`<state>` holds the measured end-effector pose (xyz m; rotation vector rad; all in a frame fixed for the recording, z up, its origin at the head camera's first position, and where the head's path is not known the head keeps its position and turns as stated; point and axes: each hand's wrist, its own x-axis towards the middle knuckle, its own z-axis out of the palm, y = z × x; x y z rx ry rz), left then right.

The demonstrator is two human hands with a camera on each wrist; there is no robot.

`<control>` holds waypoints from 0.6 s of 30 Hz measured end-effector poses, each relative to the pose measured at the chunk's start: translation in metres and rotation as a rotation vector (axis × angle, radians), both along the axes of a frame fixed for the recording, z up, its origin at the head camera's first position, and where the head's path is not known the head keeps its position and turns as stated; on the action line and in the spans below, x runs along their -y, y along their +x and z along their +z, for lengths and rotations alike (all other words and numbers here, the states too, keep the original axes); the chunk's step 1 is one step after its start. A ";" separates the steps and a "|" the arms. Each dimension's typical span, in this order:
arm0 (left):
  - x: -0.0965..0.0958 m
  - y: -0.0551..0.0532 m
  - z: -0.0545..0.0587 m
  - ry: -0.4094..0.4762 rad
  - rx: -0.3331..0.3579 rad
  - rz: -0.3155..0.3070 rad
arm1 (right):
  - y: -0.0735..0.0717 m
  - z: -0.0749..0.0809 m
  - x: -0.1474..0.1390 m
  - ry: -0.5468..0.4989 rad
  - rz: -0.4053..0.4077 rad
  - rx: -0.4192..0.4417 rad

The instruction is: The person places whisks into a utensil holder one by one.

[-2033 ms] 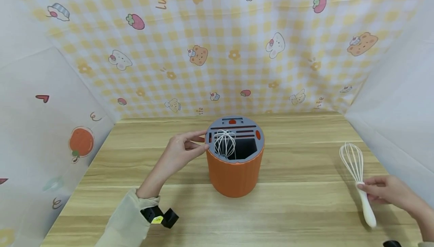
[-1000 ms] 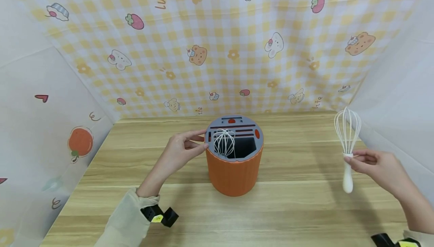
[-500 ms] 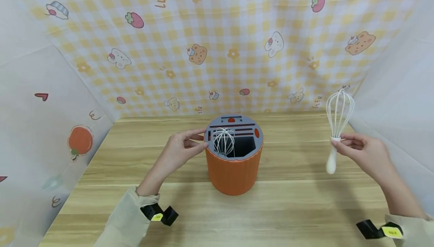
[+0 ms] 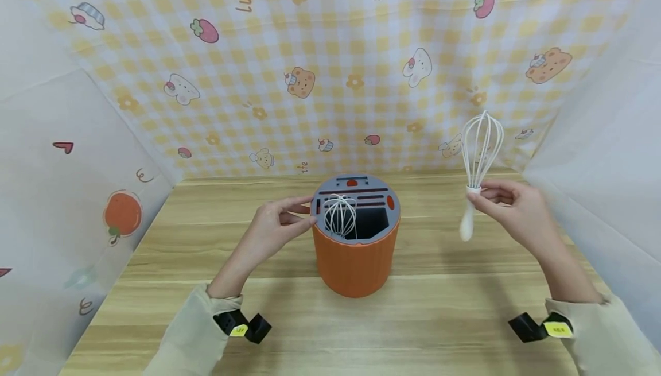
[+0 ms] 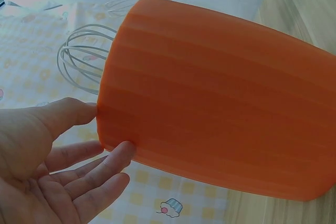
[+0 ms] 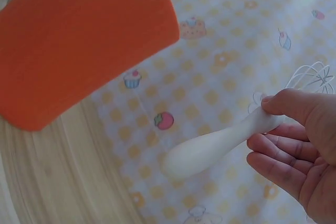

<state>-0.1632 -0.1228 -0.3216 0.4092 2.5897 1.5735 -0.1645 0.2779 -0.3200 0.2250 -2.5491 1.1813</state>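
An orange round utensil holder (image 4: 355, 270) with a grey slotted top stands upright on the table. In its large compartment a whisk (image 4: 340, 219) has its wire head poking up at the left. My left hand (image 4: 271, 229) touches the holder's left rim with thumb and fingers extended; the left wrist view shows fingertips (image 5: 126, 150) against the orange wall. Right of the holder, raised above the table, my right hand (image 4: 513, 209) pinches a second white whisk (image 4: 467, 224) near the handle's top. Its wires point up, and the bulbous handle end (image 6: 197, 156) hangs free, tilted slightly left.
The wooden table (image 4: 206, 227) runs back to a yellow checked cloth (image 4: 330, 49). White sheets (image 4: 604, 152) close off both sides. The holder's top has several narrow slots and red-orange openings around the rim.
My right hand has lifted the second whisk off the table, turned it wires-up and carried it leftward, nearer the holder. My left hand has stayed at the holder's rim.
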 end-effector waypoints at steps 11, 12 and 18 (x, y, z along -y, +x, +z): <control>0.001 0.002 0.000 0.017 -0.002 -0.004 | -0.004 0.016 0.026 -0.056 0.072 -0.109; 0.001 0.001 0.000 0.017 -0.001 -0.005 | -0.004 0.018 0.027 -0.066 0.081 -0.114; 0.001 -0.001 -0.001 0.023 0.000 -0.009 | 0.001 0.027 0.035 -0.085 0.099 -0.122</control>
